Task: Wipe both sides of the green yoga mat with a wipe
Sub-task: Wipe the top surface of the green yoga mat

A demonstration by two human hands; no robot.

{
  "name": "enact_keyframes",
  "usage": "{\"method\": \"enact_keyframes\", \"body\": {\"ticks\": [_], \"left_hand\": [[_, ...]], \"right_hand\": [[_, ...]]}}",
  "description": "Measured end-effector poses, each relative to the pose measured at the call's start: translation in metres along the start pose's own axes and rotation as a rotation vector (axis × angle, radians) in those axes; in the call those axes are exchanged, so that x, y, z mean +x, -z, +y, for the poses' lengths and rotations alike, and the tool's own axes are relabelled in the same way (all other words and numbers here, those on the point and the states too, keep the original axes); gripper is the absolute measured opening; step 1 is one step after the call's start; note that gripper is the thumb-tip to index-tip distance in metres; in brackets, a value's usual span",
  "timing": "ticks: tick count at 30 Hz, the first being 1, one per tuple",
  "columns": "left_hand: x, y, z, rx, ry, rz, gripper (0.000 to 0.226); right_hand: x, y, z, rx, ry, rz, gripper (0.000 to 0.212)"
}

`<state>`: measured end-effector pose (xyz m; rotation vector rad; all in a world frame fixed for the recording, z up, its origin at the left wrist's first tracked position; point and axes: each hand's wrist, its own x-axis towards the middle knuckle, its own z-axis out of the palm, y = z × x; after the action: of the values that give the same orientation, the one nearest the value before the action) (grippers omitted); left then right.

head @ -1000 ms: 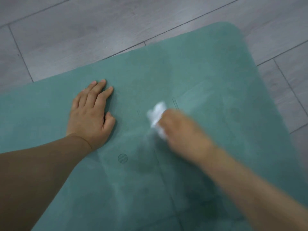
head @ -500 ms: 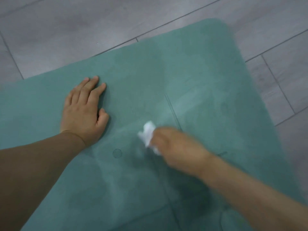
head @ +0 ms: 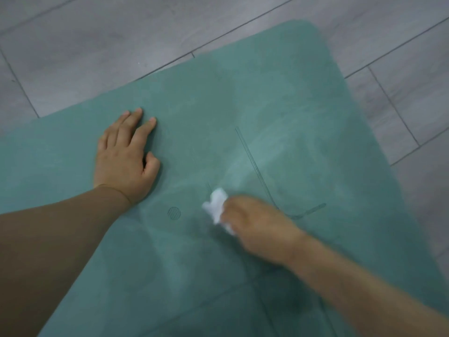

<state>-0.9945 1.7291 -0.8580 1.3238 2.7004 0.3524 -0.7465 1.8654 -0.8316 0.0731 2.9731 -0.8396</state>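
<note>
Green yoga mat (head: 279,98) — right hand (head: 257,227) holds wipe (head: 216,206), left hand (head: 125,159) flat.

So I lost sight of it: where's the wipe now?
Head view, centre-right: the wipe is bunched in the right hand on the green mat, right of its round logo.

A grey wood-look plank floor (head: 121,45) with dark seams carries a green mat (head: 279,105). The mat lies flat and slantwise, its rounded far corner at upper right, with bare floor showing beyond its far and right edges.
</note>
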Motion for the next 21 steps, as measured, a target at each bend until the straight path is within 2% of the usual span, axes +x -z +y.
{"method": "enact_keyframes", "body": {"ticks": [2,4,6,7,8,9,11,12,13,14,15,17,18,19,20,21], "left_hand": [[0.0,-0.001,0.0,-0.009,-0.002,0.004,0.066],[0.0,-0.001,0.0,-0.01,-0.004,0.009,0.065],[0.0,-0.001,0.0,-0.003,-0.006,0.011,0.065],[0.0,-0.001,0.0,0.001,-0.006,0.01,0.065],[0.0,0.0,0.0,0.005,-0.008,0.007,0.065],[0.0,0.0,0.001,0.006,-0.012,0.003,0.065],[0.0,0.001,0.0,0.007,-0.013,0.007,0.065],[-0.001,0.001,0.001,0.007,-0.012,0.009,0.065],[-0.001,0.001,0.001,0.007,-0.009,0.008,0.065],[-0.001,0.001,0.001,0.006,-0.006,0.006,0.065],[0.0,0.0,0.001,0.007,-0.007,0.008,0.065],[0.001,0.0,0.0,0.01,-0.012,0.016,0.065],[0.0,0.0,0.0,0.009,-0.014,0.015,0.065],[0.0,0.0,0.0,0.009,-0.014,0.014,0.065],[0.0,-0.001,0.0,0.01,-0.014,0.011,0.065],[0.0,-0.001,0.0,0.008,-0.013,0.008,0.065]], "right_hand": [[-0.007,0.033,0.062,-0.11,-0.301,0.257,0.026],[-0.022,0.073,0.114,-0.221,-0.755,0.508,0.016],[-0.026,0.082,0.119,-0.088,-0.994,0.743,0.016],[-0.017,0.069,0.101,-0.088,-1.015,0.726,0.015],[-0.008,0.049,0.072,-0.074,-0.942,0.61,0.015],[0.0,0.027,0.037,-0.009,-0.765,0.458,0.018],[0.002,-0.012,-0.03,0.092,-0.266,0.116,0.027],[-0.006,-0.019,-0.041,0.088,-0.087,-0.004,0.027],[-0.012,-0.011,-0.027,0.093,-0.017,-0.059,0.025],[-0.017,0.002,-0.001,0.069,-0.073,-0.005,0.022],[-0.022,0.02,0.032,0.006,-0.222,0.124,0.019],[-0.037,0.064,0.097,-0.201,-0.699,0.437,0.02],[-0.045,0.082,0.115,-0.23,-0.932,0.541,0.023],[-0.048,0.084,0.123,-0.199,-1.053,0.622,0.024],[-0.043,0.076,0.116,-0.207,-1.052,0.661,0.023],[-0.034,0.059,0.096,-0.216,-0.955,0.627,0.021]]}}
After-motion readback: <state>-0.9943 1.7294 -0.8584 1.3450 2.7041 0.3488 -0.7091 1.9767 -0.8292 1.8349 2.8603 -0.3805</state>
